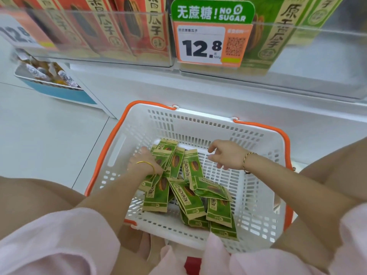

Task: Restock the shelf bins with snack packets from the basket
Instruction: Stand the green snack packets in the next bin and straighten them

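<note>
At nine o'clock in the basket (121, 135), a sheaf of packets (168, 155) is being gripped by the left hand (143, 161); at two o'clock the fingers of the right hand (228, 155) are being held loose, empty. Fanned so unevenly, some could be dropped.

Far ahead of me a green "NO SUGAR" sign (212, 11) sits atop a white and orange price card (202, 46) reading 12.8, with a QR code (236, 46) on its right. Far left, a blurred second price card (17, 34) shows 12.8 too. Lower left, a blue-fronted tray (59, 94) holds small wrapped pieces. Pale floor tiles (49, 135) spread to my left.
</note>
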